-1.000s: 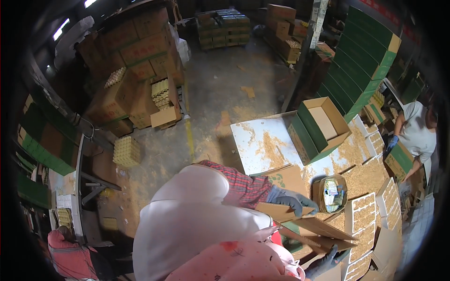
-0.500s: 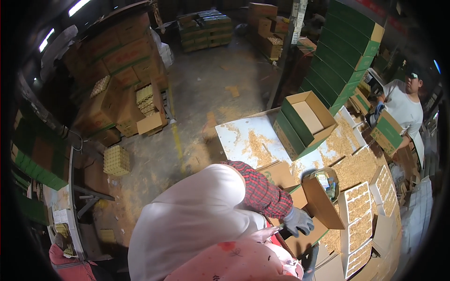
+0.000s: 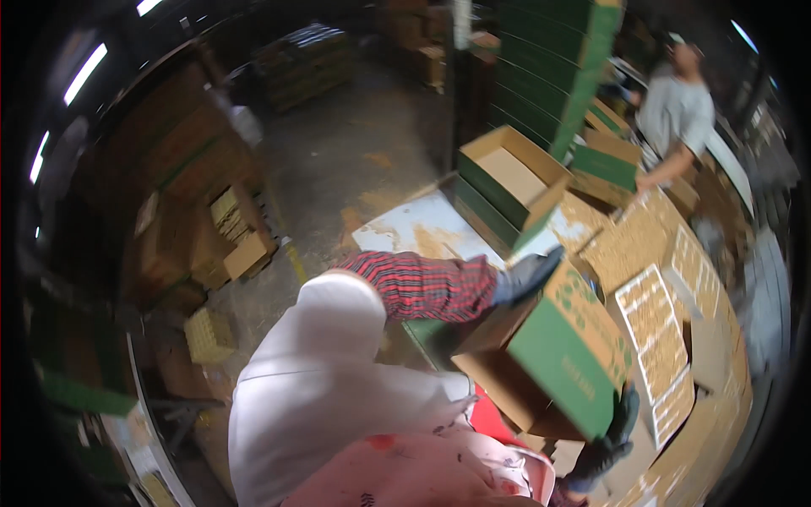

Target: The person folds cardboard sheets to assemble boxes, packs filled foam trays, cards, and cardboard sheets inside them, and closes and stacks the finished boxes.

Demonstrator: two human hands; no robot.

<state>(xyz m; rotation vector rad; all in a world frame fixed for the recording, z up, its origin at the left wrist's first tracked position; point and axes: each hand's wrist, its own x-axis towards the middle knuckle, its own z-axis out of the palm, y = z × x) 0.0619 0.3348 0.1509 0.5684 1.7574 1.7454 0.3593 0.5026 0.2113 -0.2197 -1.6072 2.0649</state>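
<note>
Between my gloved hands a green-and-brown carton (image 3: 568,372) is held up and tilted over the near part of the table, its open side toward my body. My left hand (image 3: 528,277), in a grey glove below a red checked sleeve, lies along the carton's far upper edge. At its lower right corner my right hand (image 3: 610,444), in a dark glove, is curled against the green side. Motion blurs both hands somewhat. Just right of the carton lies a white-framed grid (image 3: 649,325) full of brown loose material, like husk or sawdust.
Beyond my left hand stand open green cartons (image 3: 534,196) on the white table (image 3: 422,224), which is strewn with brown material. A tall stack of green cartons (image 3: 541,72) rises behind them. Another person (image 3: 678,118) handles a green carton (image 3: 605,165). Egg trays (image 3: 209,335) sit on the floor at left.
My hands have raised the carton, which was low among cardboard near my body. My left arm reaches farther out. The other person's carton has come down to the table. The whole view has shifted.
</note>
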